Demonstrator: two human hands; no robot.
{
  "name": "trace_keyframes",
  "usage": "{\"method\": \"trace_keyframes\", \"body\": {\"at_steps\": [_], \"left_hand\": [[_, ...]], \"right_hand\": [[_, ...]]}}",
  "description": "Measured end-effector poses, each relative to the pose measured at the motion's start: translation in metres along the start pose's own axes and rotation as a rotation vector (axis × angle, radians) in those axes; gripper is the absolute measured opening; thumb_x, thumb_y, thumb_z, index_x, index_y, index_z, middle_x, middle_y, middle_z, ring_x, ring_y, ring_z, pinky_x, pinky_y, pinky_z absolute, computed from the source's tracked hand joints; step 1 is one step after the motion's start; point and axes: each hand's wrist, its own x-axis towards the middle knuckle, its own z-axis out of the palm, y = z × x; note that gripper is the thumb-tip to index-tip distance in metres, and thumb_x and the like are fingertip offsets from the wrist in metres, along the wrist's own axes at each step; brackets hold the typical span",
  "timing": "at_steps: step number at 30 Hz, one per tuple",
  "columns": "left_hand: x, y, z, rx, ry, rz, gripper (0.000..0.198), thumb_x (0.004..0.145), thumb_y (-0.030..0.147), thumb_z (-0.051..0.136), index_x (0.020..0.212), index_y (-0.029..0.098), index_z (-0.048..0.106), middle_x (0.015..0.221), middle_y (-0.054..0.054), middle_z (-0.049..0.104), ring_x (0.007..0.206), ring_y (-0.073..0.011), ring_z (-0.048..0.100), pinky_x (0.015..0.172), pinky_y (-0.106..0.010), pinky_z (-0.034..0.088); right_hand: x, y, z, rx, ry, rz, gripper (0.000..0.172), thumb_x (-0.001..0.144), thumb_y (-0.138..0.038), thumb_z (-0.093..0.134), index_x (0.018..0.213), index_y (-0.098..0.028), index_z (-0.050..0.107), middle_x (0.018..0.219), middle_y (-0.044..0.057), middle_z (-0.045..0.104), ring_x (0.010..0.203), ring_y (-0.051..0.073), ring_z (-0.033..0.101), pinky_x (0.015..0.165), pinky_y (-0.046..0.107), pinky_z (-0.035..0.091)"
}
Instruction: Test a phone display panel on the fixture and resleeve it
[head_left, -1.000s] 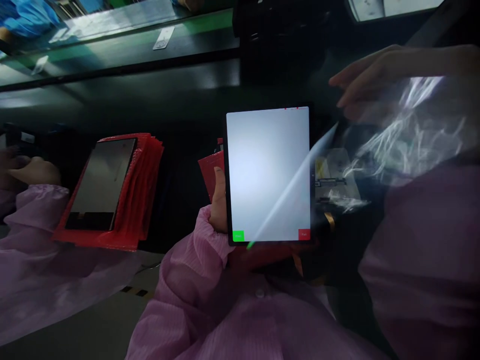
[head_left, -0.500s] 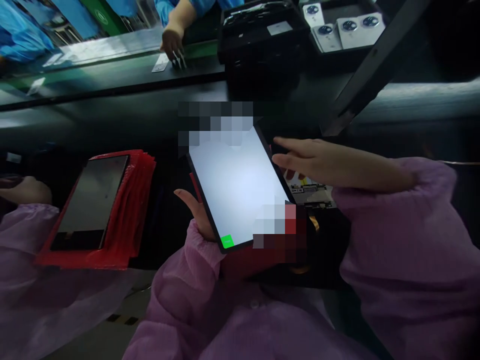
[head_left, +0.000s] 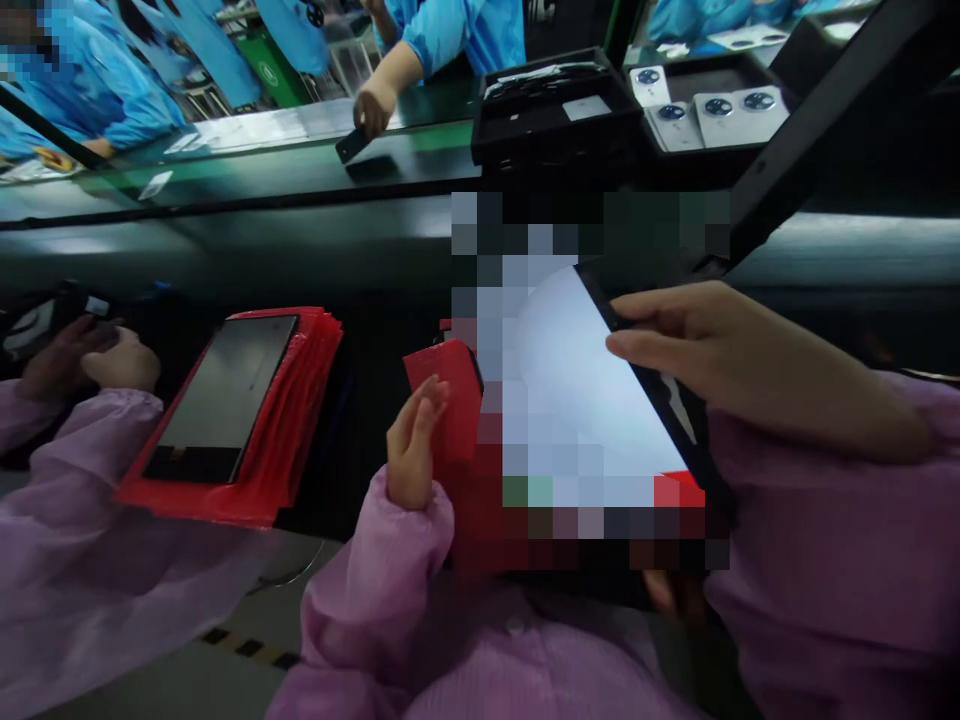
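a dark workbench runs across the view, with a green conveyor strip behind it, where a co-worker's hand in a blue sleeve holds a small dark part. farther right on the bench, a black tray and a second tray of pale camera covers are seen. at the left, a stack of red bags lies flat with a dark, unlit panel resting on top; beside it another person's hands in pink sleeves are busy with a small dark object. at centre, a lit display panel is held above the lap, tilted, its screen showing white with a red patch at the lower right corner; part of it is blurred out. as far as can be judged, the panel is powered and showing a plain white field, so inspection appears under way rather than finished; the unlit panel on the red stack appears not yet handled. a red bag stands just left of the lit panel, touching or nearly touching its edge. the right hand is laid over the panel's upper right edge, fingers closed round it from above, thumb side toward the screen, forearm coming in from the right. the left hand is raised, palm facing right, fingers straight and together, resting against the red bag; nothing is gripped by it, as far as can be seen. fingertips are glimpsed beneath the panel's lower right corner; whose they are cannot be told.
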Motion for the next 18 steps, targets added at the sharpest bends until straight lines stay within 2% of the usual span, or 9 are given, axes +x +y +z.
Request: {"method": "trace_keyframes", "body": {"at_steps": [1, 2, 3, 5, 8, 10, 12, 15, 18], "left_hand": [[-0.004, -0.003, -0.008, 0.232, 0.042, 0.149, 0.042, 0.089, 0.041, 0.054, 0.122, 0.016, 0.059, 0.123, -0.010, 0.056, 0.118, -0.0190, 0.051, 0.105, -0.035, 0.038], [-0.007, -0.006, -0.017, 0.468, 0.021, 0.275, 0.041, 0.088, 0.036, 0.055, 0.124, 0.017, 0.058, 0.127, -0.010, 0.054, 0.123, -0.0198, 0.047, 0.109, -0.037, 0.033], [-0.010, -0.010, -0.024, 0.673, -0.056, 0.367, 0.044, 0.088, 0.034, 0.054, 0.128, 0.017, 0.055, 0.132, -0.010, 0.050, 0.128, -0.0209, 0.042, 0.112, -0.040, 0.027], [-0.013, -0.021, -0.035, 0.953, -0.238, 0.451, 0.054, 0.089, 0.036, 0.052, 0.138, 0.015, 0.044, 0.141, -0.010, 0.041, 0.137, -0.0232, 0.031, 0.116, -0.045, 0.018], [-0.010, -0.038, -0.042, 1.157, -0.370, 0.531, 0.061, 0.093, 0.040, 0.045, 0.144, 0.010, 0.032, 0.148, -0.012, 0.029, 0.141, -0.0239, 0.022, 0.115, -0.048, 0.021], [-0.007, -0.041, -0.043, 1.209, -0.370, 0.595, 0.058, 0.094, 0.038, 0.043, 0.144, 0.011, 0.030, 0.148, -0.012, 0.030, 0.140, -0.0232, 0.024, 0.112, -0.048, 0.028], [-0.004, -0.033, -0.041, 1.182, -0.341, 0.644, 0.054, 0.095, 0.033, 0.042, 0.145, 0.016, 0.028, 0.146, -0.011, 0.034, 0.138, -0.0220, 0.029, 0.111, -0.049, 0.030], [-0.001, -0.002, -0.028, 0.966, -0.309, 0.771, 0.052, 0.097, 0.030, 0.037, 0.147, 0.019, 0.028, 0.148, -0.012, 0.030, 0.139, -0.0228, 0.027, 0.114, -0.048, 0.024], [0.004, 0.029, -0.005, 0.731, -0.390, 1.022, 0.060, 0.099, 0.045, 0.022, 0.149, 0.012, 0.025, 0.148, -0.017, 0.026, 0.140, -0.0286, 0.023, 0.114, -0.051, 0.020]], "right_hand": [[-0.002, 0.000, 0.002, -0.038, 0.014, 0.007, 0.058, 0.074, -0.062, 0.033, 0.083, -0.008, 0.052, 0.068, -0.001, 0.055, 0.044, -0.014, 0.029, 0.042, 0.003, 0.022], [-0.004, -0.001, 0.006, -0.072, 0.021, 0.007, 0.056, 0.075, -0.060, 0.032, 0.082, -0.008, 0.052, 0.063, -0.001, 0.052, 0.043, -0.014, 0.027, 0.042, 0.004, 0.020], [-0.005, -0.002, 0.010, -0.107, 0.032, 0.002, 0.055, 0.075, -0.058, 0.032, 0.081, -0.008, 0.053, 0.060, -0.002, 0.050, 0.042, -0.014, 0.025, 0.042, 0.004, 0.018], [-0.006, -0.008, 0.020, -0.173, 0.074, -0.003, 0.051, 0.076, -0.054, 0.032, 0.080, -0.008, 0.054, 0.058, -0.002, 0.048, 0.042, -0.016, 0.020, 0.045, 0.005, 0.013], [-0.006, -0.017, 0.035, -0.232, 0.102, 0.011, 0.044, 0.076, -0.044, 0.031, 0.077, -0.007, 0.055, 0.058, -0.003, 0.047, 0.046, -0.016, 0.008, 0.050, 0.007, 0.005], [-0.006, -0.020, 0.041, -0.233, 0.095, 0.012, 0.043, 0.077, -0.042, 0.029, 0.077, -0.008, 0.056, 0.062, -0.003, 0.049, 0.048, -0.016, 0.006, 0.052, 0.008, 0.003], [-0.006, -0.021, 0.046, -0.214, 0.092, -0.016, 0.046, 0.078, -0.045, 0.027, 0.080, -0.010, 0.057, 0.068, -0.005, 0.052, 0.050, -0.017, 0.007, 0.054, 0.007, 0.004], [-0.004, -0.019, 0.051, -0.159, 0.047, -0.074, 0.052, 0.078, -0.057, 0.026, 0.092, -0.020, 0.059, 0.080, -0.009, 0.057, 0.053, -0.019, 0.012, 0.056, 0.002, 0.006], [-0.003, -0.019, 0.056, -0.095, 0.020, -0.110, 0.056, 0.074, -0.068, 0.027, 0.111, -0.034, 0.052, 0.094, -0.012, 0.057, 0.056, -0.021, 0.017, 0.057, -0.001, 0.007]]}}
